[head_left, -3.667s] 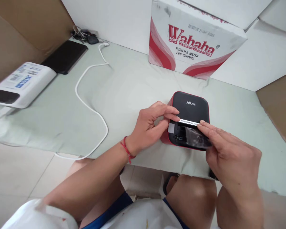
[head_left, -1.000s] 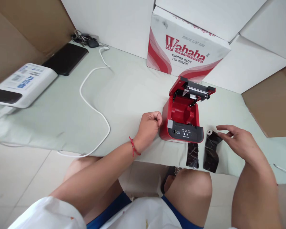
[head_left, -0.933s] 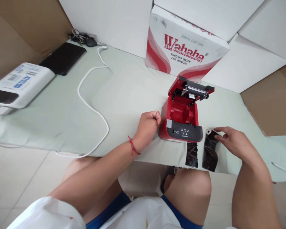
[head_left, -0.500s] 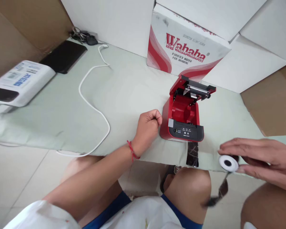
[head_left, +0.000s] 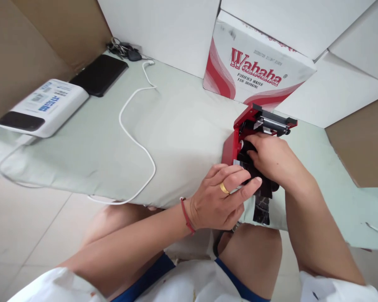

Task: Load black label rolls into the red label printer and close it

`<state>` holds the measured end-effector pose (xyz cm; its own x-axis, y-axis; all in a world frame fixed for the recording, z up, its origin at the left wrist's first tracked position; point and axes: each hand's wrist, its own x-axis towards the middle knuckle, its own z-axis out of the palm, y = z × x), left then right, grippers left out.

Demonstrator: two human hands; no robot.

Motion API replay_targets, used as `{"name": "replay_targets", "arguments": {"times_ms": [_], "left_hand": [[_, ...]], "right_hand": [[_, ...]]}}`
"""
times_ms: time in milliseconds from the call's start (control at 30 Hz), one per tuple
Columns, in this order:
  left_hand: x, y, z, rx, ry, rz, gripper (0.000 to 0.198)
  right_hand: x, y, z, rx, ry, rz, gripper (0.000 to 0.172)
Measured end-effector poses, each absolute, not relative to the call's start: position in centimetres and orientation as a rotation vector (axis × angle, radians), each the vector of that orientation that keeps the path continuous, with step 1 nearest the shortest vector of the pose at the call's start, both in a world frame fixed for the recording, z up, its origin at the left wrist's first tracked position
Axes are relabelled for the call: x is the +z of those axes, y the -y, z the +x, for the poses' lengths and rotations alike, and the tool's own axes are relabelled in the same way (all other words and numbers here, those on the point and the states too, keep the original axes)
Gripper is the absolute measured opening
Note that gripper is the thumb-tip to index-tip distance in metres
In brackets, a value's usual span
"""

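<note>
A red and black label printer (head_left: 229, 147) stands on the table with its lid (head_left: 271, 119) raised. Inside its bay is a black roll with a white core end (head_left: 242, 144), gripped by the fingers of my right hand (head_left: 271, 157). Dark film hangs down the front. My left hand (head_left: 223, 195), wearing a gold ring, is at the printer's front left, fingers stretched out and apart over the front panel, which they partly cover. A dark patterned strip (head_left: 261, 211) lies below the printer at the table edge. Much of the roll is hidden by my right hand.
A white power bank (head_left: 63, 105) with a cable, a black phone (head_left: 101, 75) and keys (head_left: 122, 49) lie at the left. The white cable (head_left: 135, 144) curves across the table. Behind the printer stands a Wahaha carton (head_left: 258, 63) against white boxes.
My right hand has brought the roll from the table's right edge into the printer's bay. The closed left hand has opened and moved to the printer's front. The view has shifted slightly.
</note>
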<state>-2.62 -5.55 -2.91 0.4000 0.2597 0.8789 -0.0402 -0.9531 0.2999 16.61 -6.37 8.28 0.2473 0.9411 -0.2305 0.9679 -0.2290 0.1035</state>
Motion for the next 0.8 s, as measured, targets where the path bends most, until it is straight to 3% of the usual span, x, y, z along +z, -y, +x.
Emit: {"name": "replay_targets", "arguments": {"times_ms": [200,367,467,567,667,800], "left_hand": [[-2.8,5.2,-2.7,1.449,-0.265,2.565,0.02],[-3.1,5.1,-2.7,1.508,-0.247,2.538,0.02],[-3.1,5.0,-2.4,1.563,-0.21,2.495,0.022],[-3.0,4.9,-2.1,1.605,-0.176,2.466,0.022],[-2.9,5.1,-1.9,1.626,-0.156,2.461,0.021],[-3.2,5.5,-1.8,1.661,-0.141,2.455,0.019]], "right_hand": [[7.3,5.7,17.1,-0.163,-1.81,2.33,0.04],[9.3,8.8,17.2,-0.194,-2.069,2.509,0.034],[10.3,10.0,17.7,0.21,-2.272,2.85,0.034],[9.8,9.6,19.3,0.643,-2.329,2.757,0.048],[8.8,9.3,21.0,0.509,-2.296,2.569,0.058],[8.4,11.7,21.0,0.499,-2.308,2.578,0.041]]}}
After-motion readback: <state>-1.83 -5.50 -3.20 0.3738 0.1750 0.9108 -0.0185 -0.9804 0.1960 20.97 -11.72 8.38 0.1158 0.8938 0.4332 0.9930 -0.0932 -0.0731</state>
